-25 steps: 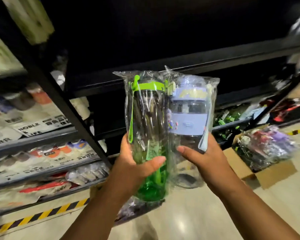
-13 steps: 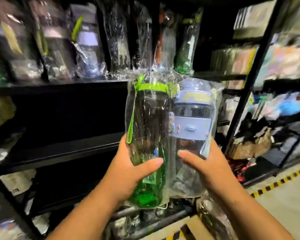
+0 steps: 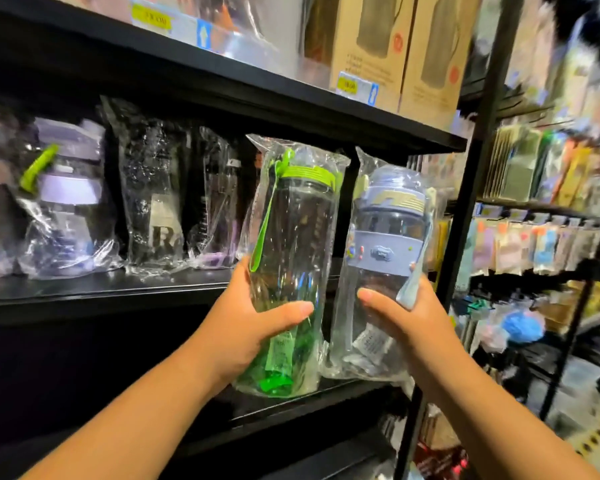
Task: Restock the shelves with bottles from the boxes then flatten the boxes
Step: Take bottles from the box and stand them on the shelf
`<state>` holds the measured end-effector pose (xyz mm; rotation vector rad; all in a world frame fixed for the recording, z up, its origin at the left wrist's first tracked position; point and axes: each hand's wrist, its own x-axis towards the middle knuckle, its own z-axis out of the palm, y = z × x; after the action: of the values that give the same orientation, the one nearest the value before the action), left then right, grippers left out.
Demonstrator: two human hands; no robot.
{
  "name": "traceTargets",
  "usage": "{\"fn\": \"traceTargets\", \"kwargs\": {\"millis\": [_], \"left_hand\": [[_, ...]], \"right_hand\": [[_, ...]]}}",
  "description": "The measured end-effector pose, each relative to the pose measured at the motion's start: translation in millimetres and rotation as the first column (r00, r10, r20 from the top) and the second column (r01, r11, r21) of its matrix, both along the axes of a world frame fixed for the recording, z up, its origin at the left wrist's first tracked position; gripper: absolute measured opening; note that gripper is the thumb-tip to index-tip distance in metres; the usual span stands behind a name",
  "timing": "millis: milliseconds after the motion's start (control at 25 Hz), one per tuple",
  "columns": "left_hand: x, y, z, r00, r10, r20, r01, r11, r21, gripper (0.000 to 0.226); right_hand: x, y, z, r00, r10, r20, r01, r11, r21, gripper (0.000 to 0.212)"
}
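My left hand [image 3: 250,323] grips a tall green-lidded bottle [image 3: 291,244] wrapped in clear plastic, thumb across its front. My right hand [image 3: 406,320] grips a shorter blue-lidded bottle [image 3: 385,237], also in a clear bag. Both bottles stand upright, side by side with a small gap, raised in front of the right end of a black shelf [image 3: 118,292]. Further left on that shelf stand several bagged bottles [image 3: 66,209]. The boxes are out of view.
A higher shelf [image 3: 291,88] carries brown flask cartons [image 3: 413,46] with price tags. A black upright post [image 3: 465,220] stands just right of the blue bottle. Beyond it, another rack [image 3: 551,237] holds small colourful packs. A lower black shelf board [image 3: 309,407] runs under the bottles.
Both hands have lifted the two bottles from near the floor to the upper bottle shelf. The bottles, pressed together before, are now slightly apart. The view has swung upward.
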<state>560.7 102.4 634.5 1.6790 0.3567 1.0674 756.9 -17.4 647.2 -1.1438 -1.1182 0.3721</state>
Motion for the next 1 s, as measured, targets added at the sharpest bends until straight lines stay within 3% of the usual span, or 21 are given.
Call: {"fn": "traceTargets", "kwargs": {"millis": [80,320,560,680,880,1000], "left_hand": [[23.7,34.0,12.7,1.000,0.013,0.016,-0.013,1.000,-0.003,0.105],[88.2,109.8,36.2,0.996,0.027,0.088,-0.028,1.000,0.014,0.085],[118.4,136.7,30.8,0.988,0.127,0.085,-0.130,0.991,0.024,0.074],[131.5,136.8,28.0,0.982,0.180,0.062,-0.182,0.983,0.030,0.078],[147.4,140.6,27.2,0.953,0.302,-0.006,-0.300,0.950,0.086,0.118],[166.5,138.3,24.1,0.944,0.327,0.029,-0.329,0.940,0.089,0.107]], "right_hand": [[30.2,26.2,15.8,0.998,-0.068,0.015,0.068,0.998,0.012,0.071],[112.4,110.9,38.6,0.967,-0.250,0.046,0.248,0.968,0.035,0.071],[177.0,186.8,43.4,0.917,-0.385,0.108,0.378,0.922,0.078,0.070],[204.4,223.3,34.8,0.921,-0.363,0.141,0.363,0.931,0.024,0.084],[228.8,269.7,17.4,0.954,-0.228,0.195,0.238,0.971,-0.033,0.096],[242.2,289.6,16.1,0.972,-0.138,0.191,0.153,0.986,-0.064,0.101]]}}
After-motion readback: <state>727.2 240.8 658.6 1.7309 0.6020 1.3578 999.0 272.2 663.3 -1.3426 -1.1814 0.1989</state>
